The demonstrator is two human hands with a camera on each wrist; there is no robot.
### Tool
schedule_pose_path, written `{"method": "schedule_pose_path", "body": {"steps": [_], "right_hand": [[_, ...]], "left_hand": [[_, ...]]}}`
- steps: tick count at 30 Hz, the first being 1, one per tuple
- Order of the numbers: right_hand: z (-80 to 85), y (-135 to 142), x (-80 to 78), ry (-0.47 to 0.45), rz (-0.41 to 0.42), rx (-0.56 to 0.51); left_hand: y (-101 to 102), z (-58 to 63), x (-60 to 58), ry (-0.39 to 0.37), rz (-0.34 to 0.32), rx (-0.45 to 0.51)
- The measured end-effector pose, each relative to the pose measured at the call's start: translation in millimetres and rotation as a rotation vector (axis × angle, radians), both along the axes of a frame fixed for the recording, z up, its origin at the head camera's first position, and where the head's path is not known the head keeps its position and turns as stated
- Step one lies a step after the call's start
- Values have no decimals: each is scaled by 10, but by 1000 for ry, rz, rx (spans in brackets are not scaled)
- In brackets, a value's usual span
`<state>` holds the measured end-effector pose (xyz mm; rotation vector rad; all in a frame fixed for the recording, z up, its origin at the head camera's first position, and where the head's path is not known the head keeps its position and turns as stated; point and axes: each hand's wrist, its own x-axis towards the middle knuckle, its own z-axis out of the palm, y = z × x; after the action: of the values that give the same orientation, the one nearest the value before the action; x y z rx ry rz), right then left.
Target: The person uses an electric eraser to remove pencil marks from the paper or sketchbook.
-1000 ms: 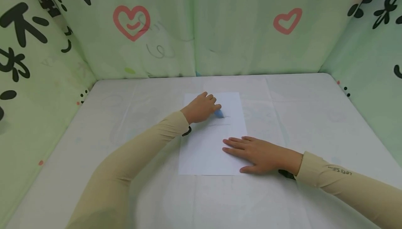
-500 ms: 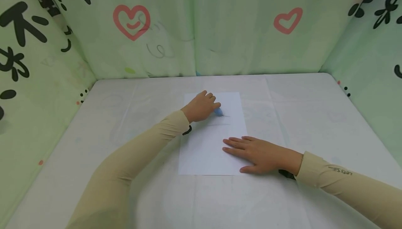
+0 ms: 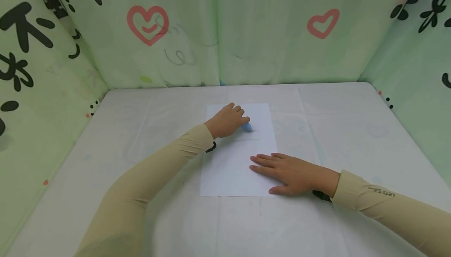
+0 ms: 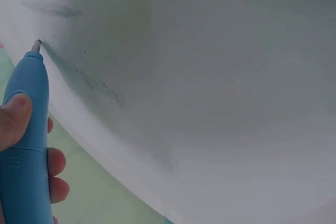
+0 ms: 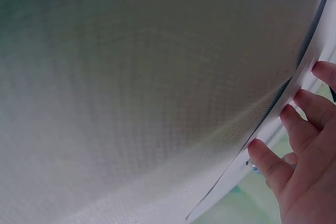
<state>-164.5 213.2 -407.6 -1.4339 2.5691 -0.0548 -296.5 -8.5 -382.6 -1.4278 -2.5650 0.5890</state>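
My left hand (image 3: 228, 121) grips a blue electric eraser (image 4: 30, 82) over the upper part of a white sheet of paper (image 3: 230, 171). The left wrist view shows the thumb pressed on the side of its body and the fingers wrapped behind. Its narrow grey tip points at the paper, close to a smudged dark pencil line (image 4: 55, 10) and some dark crumbs (image 4: 107, 88). Flat on the sheet's lower right edge rests my right hand (image 3: 290, 174), its fingers spread. The right wrist view shows those fingertips (image 5: 257, 148) at the paper's edge.
The paper lies on a table with a white cover (image 3: 338, 131). Behind and at both sides stand pale green curtains (image 3: 260, 41) printed with red hearts and black figures.
The left hand shifts slightly away and back again, with the electric eraser staying by the upper pencil line. My right hand keeps its place.
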Motion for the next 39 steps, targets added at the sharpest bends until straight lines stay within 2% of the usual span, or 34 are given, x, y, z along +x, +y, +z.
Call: {"method": "schedule_pose_path", "body": {"steps": [7, 11, 16, 21, 26, 32, 39], "right_hand": [[8, -5, 5, -3, -3, 3], [18, -7, 9, -11, -6, 3], [20, -5, 11, 0, -2, 3], [23, -8, 14, 2, -3, 4], [25, -10, 17, 3, -2, -2], [31, -7, 12, 1, -6, 0], [1, 0, 0, 5, -3, 1]], "left_hand": [[7, 13, 1, 22, 11, -10], [14, 2, -5, 2, -6, 4], [27, -4, -10, 12, 17, 1], [47, -9, -5, -9, 2, 0], [48, -12, -7, 28, 15, -21], [61, 17, 9, 10, -10, -27], [44, 27, -10, 44, 3, -39]]}}
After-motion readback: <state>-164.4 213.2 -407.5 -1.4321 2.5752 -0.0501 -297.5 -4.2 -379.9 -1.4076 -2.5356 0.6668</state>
